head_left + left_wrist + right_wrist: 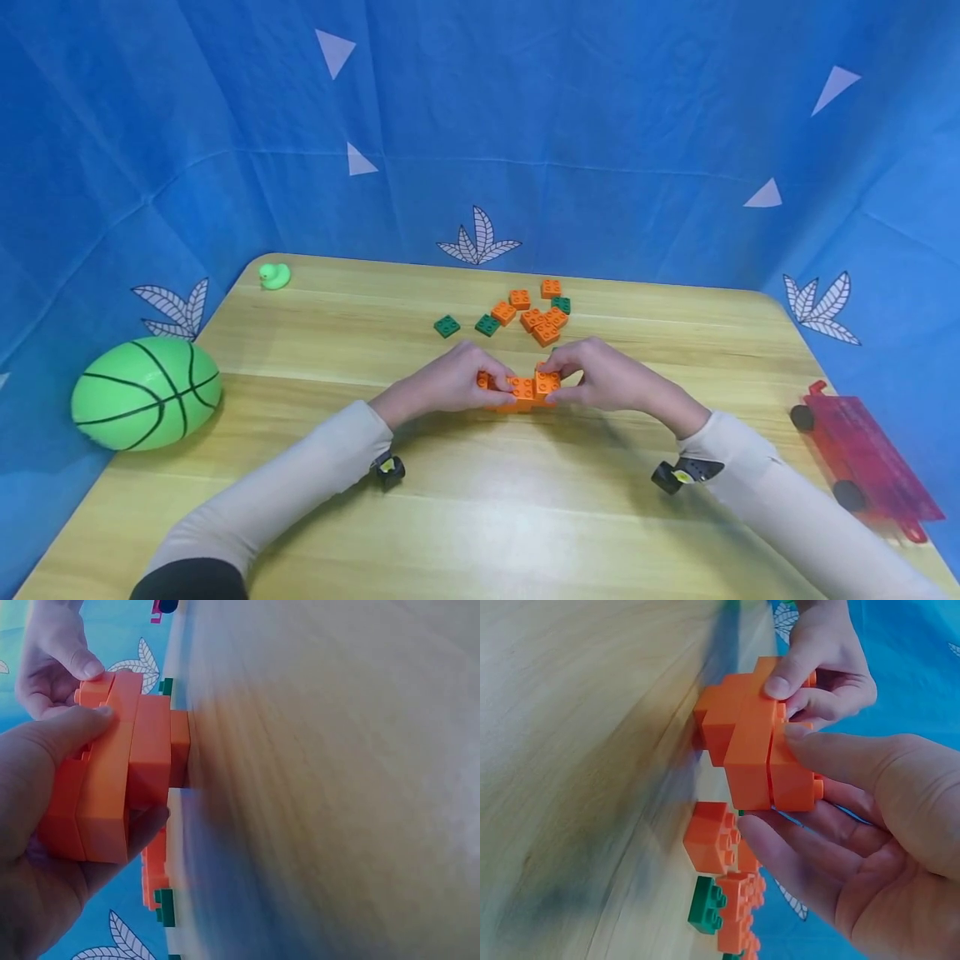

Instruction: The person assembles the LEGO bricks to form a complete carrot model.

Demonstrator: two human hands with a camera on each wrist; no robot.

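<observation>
Both hands meet over a stepped block of joined orange toy bricks (521, 393), wider at the top than at its base. My left hand (459, 379) grips its left end, thumb on the near side and fingers round the back, as the left wrist view shows. With thumb and fingers, my right hand (606, 377) pinches an orange brick (791, 780) on top of the right end. A thin dark seam runs between that brick and the layer under it. In the left wrist view, the lowest brick (180, 748) of the block is right at the tabletop.
Behind the hands lie several loose orange bricks (546, 333) and flat green bricks (447, 326). A green duck (275, 276) sits at the back left of the wooden table (495, 525). A green ball (147, 394) is at left, a red wheeled cart (870, 454) at right.
</observation>
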